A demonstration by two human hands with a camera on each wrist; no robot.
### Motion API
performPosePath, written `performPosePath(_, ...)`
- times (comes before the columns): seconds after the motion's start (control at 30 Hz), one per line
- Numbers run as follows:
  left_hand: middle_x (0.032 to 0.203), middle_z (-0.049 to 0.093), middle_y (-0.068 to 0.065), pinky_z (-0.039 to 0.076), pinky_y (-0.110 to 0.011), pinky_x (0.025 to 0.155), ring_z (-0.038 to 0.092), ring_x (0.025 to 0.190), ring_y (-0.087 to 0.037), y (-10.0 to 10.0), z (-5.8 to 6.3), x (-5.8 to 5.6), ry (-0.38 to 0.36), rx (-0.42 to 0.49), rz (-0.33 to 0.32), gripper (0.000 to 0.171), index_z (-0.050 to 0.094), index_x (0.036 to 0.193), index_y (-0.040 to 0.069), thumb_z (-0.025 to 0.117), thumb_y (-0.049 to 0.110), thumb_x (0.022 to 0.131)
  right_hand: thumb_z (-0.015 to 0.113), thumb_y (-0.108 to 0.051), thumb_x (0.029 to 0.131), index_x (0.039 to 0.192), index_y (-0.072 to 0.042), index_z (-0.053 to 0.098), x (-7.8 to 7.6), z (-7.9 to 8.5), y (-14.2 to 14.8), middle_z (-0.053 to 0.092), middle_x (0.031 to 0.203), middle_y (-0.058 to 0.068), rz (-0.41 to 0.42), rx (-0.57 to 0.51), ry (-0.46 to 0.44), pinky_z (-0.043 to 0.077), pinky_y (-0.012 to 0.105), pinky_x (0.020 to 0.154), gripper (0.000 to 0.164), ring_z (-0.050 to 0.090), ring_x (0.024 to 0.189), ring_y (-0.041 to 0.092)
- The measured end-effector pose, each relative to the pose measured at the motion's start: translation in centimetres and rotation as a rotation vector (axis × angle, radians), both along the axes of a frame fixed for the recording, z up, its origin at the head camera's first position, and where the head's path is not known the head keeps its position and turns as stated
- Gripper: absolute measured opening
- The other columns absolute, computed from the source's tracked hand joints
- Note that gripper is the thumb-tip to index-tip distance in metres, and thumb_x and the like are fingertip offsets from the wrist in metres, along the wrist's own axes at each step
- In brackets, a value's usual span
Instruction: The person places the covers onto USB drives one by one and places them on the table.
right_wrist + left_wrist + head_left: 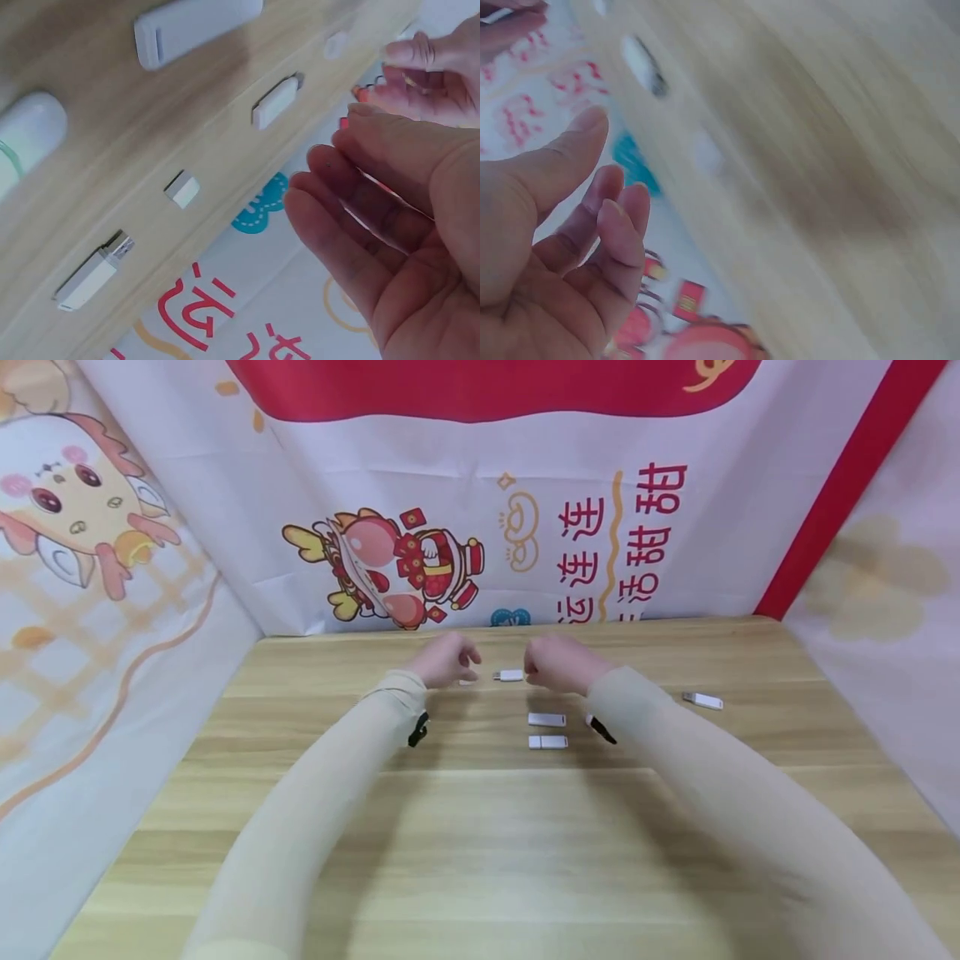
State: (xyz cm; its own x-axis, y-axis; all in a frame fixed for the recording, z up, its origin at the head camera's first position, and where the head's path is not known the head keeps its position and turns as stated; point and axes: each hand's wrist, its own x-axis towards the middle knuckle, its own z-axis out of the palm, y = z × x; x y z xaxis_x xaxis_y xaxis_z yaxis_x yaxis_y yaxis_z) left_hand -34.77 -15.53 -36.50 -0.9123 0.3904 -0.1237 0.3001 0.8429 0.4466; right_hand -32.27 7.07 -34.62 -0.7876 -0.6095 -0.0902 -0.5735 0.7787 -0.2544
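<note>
Over the far part of the table, my left hand [444, 660] and right hand [564, 662] hover on either side of an uncapped white USB stick [510, 676] with its metal plug bare. Fingers on the left hand [570, 240] bend loosely, with nothing between them. The right hand [390, 195] is likewise empty, fingers relaxed and slightly bent. A small white cap [336, 45] lies near the left hand. Another cap [183, 189] and a second uncapped USB stick [94, 274] show in the right wrist view. The left wrist view is blurred.
Two more white USB sticks, an upper one [547, 720] and a lower one [548, 742], lie nearer on the wooden table [480, 860]. To the far right is an uncapped stick [702, 700]. A printed cloth [420, 452] hangs behind the table.
</note>
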Motion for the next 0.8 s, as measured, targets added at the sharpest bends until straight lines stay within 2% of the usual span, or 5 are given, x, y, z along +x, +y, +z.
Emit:
performPosePath(0.2, 0.097, 0.065, -0.008, 0.048, -0.037, 0.085, 0.057, 0.092, -0.024, -2.5, -1.7, -1.7, -0.039, -0.007, 0.051, 0.028, 0.073, 0.11, 0.006, 0.081, 0.012, 0.084, 0.07, -0.012, 0.093, 0.106, -0.007, 0.075, -2.5, -1.0, -1.6, 0.07, 0.101, 0.006, 0.003, 0.051, -0.018, 0.052, 0.037, 0.087, 0.015, 0.064, 0.094, 0.022)
performPosePath(0.43, 0.096, 0.066, -0.004, 0.048, -0.038, 0.087, 0.058, 0.092, -0.022, -3.0, -3.6, -3.2, -0.087, 0.033, 0.044, 0.028, 0.074, 0.105, 0.012, 0.084, 0.021, 0.081, 0.07, -0.015, 0.093, 0.113, -0.006, 0.071, -4.5, -2.6, -3.0, 0.069, 0.107, 0.007, -0.049, 0.053, -0.088, 0.051, 0.038, 0.09, 0.021, 0.062, 0.098, 0.023)
performPosePath(0.63, 0.093, 0.066, -0.005, 0.048, -0.038, 0.086, 0.057, 0.091, -0.024, -2.7, -4.1, -3.5, -0.116, 0.059, 0.06, 0.019, 0.074, 0.096, 0.013, 0.084, 0.019, 0.081, 0.073, -0.016, 0.091, 0.105, -0.007, 0.073, -5.6, -4.1, -3.2, 0.069, 0.098, 0.006, -0.023, 0.02, -0.059, 0.052, 0.036, 0.087, 0.017, 0.063, 0.091, 0.021)
performPosePath(0.8, 0.089, 0.067, -0.005, 0.047, -0.036, 0.084, 0.057, 0.088, -0.023, -2.8, -4.7, -3.7, -0.102, 0.066, 0.042, 0.011, 0.074, 0.09, 0.013, 0.082, 0.019, 0.083, 0.072, -0.016, 0.092, 0.099, -0.008, 0.074, -6.0, -5.0, -3.5, 0.069, 0.093, 0.004, 0.016, 0.03, -0.012, 0.052, 0.035, 0.086, 0.01, 0.063, 0.088, 0.02)
